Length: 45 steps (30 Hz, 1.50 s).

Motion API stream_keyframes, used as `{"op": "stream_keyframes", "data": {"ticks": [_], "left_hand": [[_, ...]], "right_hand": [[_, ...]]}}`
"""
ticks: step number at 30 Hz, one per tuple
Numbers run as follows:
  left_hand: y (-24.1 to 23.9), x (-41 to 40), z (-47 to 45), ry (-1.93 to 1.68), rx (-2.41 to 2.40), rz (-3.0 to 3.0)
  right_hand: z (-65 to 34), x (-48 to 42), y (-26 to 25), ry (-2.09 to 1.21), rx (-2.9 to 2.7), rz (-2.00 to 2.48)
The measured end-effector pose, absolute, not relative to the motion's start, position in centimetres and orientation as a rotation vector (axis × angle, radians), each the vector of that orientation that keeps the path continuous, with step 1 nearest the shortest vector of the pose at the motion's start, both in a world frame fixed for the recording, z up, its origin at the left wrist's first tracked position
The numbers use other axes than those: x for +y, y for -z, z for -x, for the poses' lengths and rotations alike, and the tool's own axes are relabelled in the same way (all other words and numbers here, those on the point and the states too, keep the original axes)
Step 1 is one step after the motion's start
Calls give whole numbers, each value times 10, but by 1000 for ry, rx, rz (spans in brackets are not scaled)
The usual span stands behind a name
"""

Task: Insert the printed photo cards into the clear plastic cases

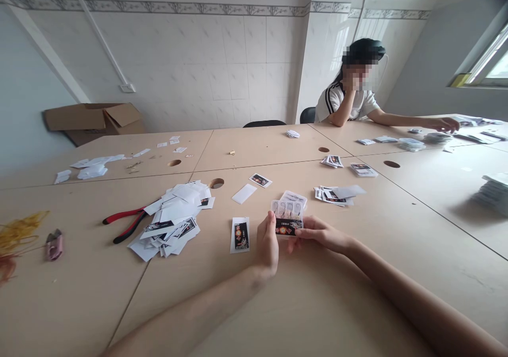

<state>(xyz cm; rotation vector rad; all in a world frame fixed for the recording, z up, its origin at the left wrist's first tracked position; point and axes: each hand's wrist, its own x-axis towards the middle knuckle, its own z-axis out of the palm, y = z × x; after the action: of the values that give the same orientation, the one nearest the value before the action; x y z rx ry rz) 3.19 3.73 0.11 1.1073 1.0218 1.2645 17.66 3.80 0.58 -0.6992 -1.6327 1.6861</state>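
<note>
Between both hands I hold a small clear plastic case (287, 209) with hook-like pieces in its compartments. A black printed label (284, 227) covers its lower part. My left hand (269, 243) is closed on the left edge, thumb up along the side. My right hand (323, 234) pinches the lower right corner, its thumb on the label; some fingers are hidden beneath. Just behind lies another clear case (294, 198) on the table. Left of my left hand is a white card with a black printed label (240, 235).
A heap of cards and white slips (170, 219) lies at left beside red-and-black-handled pliers (127, 222). Pink snips (54, 245) and yellow threads (24, 227) are farther left. Card stacks (335, 194) lie to the right. A person (353, 98) sits across the table, one arm outstretched.
</note>
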Motion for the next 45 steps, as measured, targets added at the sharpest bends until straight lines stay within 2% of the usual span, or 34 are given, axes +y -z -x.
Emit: {"op": "stream_keyframes", "data": {"ticks": [13,20,31,35,38,42,45], "left_hand": [[-1,37,-32,-1283,1062,-1101],[-4,35,-33,-1248,973,-1166],[-5,33,-33,-1244,965,-1194],[-6,35,-33,-1307,1029,-1186],[-4,36,-33,-1263,1029,-1236],[-1,35,-34,-1113,914,-1304],[-2,35,-33,-1146,894,-1274]], "right_hand": [[-181,41,-5,-1706,-1723,645],[-174,42,5,-1583,-1579,794],[-173,44,8,-1661,-1410,721],[-171,42,7,-1541,-1474,806],[-168,43,10,-1427,-1275,846],[-167,51,15,-1494,-822,674],[-169,54,15,-1556,-638,629]]}}
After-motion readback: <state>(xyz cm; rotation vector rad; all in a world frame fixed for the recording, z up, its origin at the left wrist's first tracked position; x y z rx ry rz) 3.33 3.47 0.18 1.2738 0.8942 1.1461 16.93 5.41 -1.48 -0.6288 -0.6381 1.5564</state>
